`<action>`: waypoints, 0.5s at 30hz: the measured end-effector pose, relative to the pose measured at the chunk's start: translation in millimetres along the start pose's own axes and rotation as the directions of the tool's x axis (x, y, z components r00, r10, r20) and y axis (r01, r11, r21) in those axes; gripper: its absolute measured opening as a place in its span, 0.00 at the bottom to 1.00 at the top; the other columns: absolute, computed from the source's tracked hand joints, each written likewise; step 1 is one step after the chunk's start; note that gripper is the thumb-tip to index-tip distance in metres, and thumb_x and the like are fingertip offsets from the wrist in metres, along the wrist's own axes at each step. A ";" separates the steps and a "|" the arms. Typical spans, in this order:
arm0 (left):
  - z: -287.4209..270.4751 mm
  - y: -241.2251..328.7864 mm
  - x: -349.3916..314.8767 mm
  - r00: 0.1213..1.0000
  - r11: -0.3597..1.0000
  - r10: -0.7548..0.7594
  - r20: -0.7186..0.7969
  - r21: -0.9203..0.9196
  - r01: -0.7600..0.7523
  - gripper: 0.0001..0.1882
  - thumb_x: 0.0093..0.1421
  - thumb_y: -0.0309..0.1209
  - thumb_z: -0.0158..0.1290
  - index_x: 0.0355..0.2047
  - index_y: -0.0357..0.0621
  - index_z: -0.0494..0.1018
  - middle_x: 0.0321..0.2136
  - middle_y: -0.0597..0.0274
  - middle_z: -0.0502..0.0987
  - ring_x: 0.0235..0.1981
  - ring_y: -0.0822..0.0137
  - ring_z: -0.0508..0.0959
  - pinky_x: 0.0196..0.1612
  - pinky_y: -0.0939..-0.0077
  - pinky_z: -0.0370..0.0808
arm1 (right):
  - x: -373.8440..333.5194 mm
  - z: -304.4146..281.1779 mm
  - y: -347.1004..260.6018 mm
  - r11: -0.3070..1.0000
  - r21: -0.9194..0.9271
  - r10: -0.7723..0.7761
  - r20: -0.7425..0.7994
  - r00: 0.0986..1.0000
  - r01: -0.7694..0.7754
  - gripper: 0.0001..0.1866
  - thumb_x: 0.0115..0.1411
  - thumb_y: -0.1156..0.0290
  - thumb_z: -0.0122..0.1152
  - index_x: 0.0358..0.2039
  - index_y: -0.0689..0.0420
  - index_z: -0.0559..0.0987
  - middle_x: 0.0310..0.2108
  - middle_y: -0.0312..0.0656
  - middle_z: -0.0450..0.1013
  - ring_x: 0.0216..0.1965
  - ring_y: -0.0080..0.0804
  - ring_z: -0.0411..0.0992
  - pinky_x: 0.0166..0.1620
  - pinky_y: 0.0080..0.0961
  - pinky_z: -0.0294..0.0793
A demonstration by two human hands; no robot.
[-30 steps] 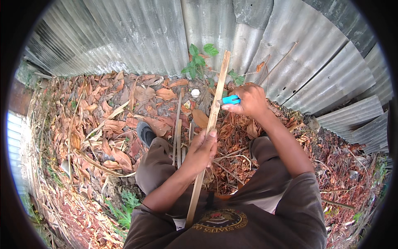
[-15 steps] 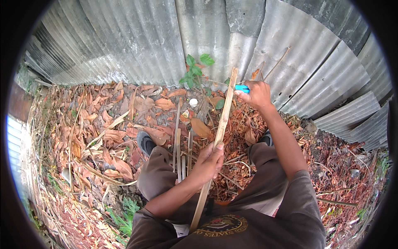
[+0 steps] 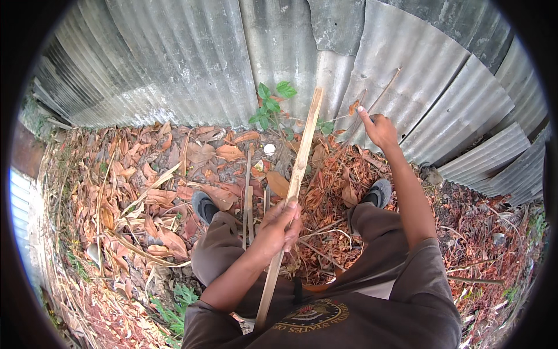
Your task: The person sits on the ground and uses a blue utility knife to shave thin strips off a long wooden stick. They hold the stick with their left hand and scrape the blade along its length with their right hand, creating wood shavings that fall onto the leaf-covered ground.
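Observation:
A long, pale split-bamboo strip (image 3: pixel 303 154) slants up from my lap toward the metal wall, with a darker node partway along it. My left hand (image 3: pixel 276 230) is wrapped round its lower half. Apart from the strip, to the right of its far end, my right hand (image 3: pixel 381 129) is raised with the thumb stretched out and the other fingers curled. Whatever those fingers hold is hidden; no blue shows there now. Between my feet, a few more thin strips (image 3: pixel 249 206) lie on the ground, just beyond my left hand.
A corrugated metal wall (image 3: pixel 186 64) stands across the far side. Dry brown leaves (image 3: pixel 168 192) cover the ground. A small green plant (image 3: pixel 269 107) and a thin dry twig (image 3: pixel 385 90) rise by the wall. My shoes (image 3: pixel 381 192) flank the strips.
My right hand has moved off the strip to the right, its thumb now extended. The blue tool it held is out of sight. The strip's far end has shifted slightly left.

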State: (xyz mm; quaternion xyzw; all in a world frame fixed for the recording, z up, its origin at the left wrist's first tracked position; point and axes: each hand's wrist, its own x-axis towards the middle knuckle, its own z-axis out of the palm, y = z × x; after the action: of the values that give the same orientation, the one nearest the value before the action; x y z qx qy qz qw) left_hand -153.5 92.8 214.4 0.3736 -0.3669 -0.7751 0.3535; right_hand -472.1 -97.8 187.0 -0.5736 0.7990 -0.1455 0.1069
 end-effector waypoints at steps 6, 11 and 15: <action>2.4 7.1 7.4 0.999 0.998 0.033 -0.009 -0.059 -0.033 0.18 0.71 0.45 0.34 0.29 0.47 0.60 0.11 0.69 0.59 0.06 0.75 0.57 0.14 0.82 0.58 | -65.8 -39.6 -33.9 0.929 0.215 -0.325 0.086 0.942 0.301 0.40 0.56 0.30 0.48 0.25 0.61 0.81 0.15 0.50 0.70 0.26 0.47 0.75 0.34 0.42 0.72; 1.6 4.6 8.2 1.000 0.997 -0.017 -0.004 -0.080 0.016 0.19 0.71 0.46 0.34 0.28 0.47 0.60 0.12 0.69 0.59 0.07 0.75 0.58 0.14 0.82 0.58 | -108.4 -32.8 -52.2 0.840 0.235 -0.508 0.029 0.861 0.489 0.34 0.53 0.33 0.54 0.27 0.57 0.82 0.14 0.45 0.71 0.22 0.47 0.74 0.30 0.42 0.72; 2.0 -0.3 8.3 1.000 0.997 -0.028 -0.007 -0.077 0.027 0.20 0.71 0.46 0.34 0.28 0.47 0.60 0.12 0.68 0.59 0.07 0.75 0.58 0.12 0.82 0.58 | -116.1 -22.3 -64.6 0.758 0.280 -0.597 -0.066 0.800 0.589 0.31 0.54 0.38 0.58 0.22 0.59 0.77 0.12 0.47 0.66 0.18 0.50 0.69 0.25 0.40 0.67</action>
State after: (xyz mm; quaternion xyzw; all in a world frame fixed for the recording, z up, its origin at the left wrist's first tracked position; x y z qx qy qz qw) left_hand -159.2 86.7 212.4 0.3678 -0.3302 -0.7921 0.3582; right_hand -385.3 -4.6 231.3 -0.7769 0.5452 -0.2782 0.1481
